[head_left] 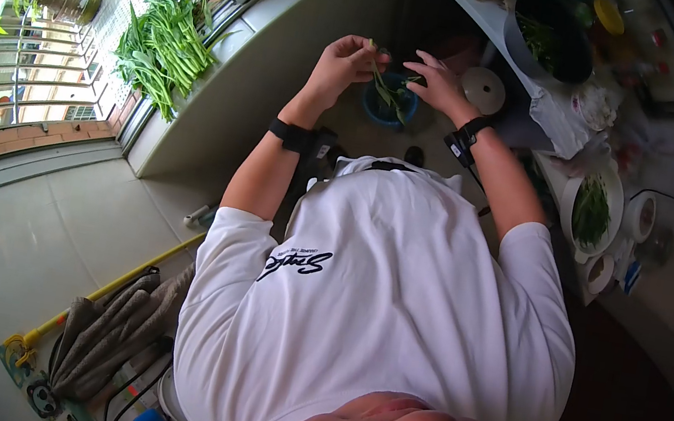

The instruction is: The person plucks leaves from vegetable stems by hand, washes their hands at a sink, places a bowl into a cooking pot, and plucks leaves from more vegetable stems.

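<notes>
My left hand (349, 70) pinches a thin green leafy stem (386, 92) near its upper end, and its leaves hang down to the right. My right hand (442, 86) is just to the right of the stem, with its fingers apart and curved toward it. A bit of green shows by the right fingertips; whether they touch it is unclear. Below and behind the leaves is a blue bowl (386, 112), partly hidden by them. Each wrist wears a black band.
A heap of leafy greens (167, 47) lies on the sill at the left. On the right, a counter holds a dark pot (549, 41) with greens and a white dish (572, 204) with green stems. A round white lid-like object (483, 91) is beside my right hand.
</notes>
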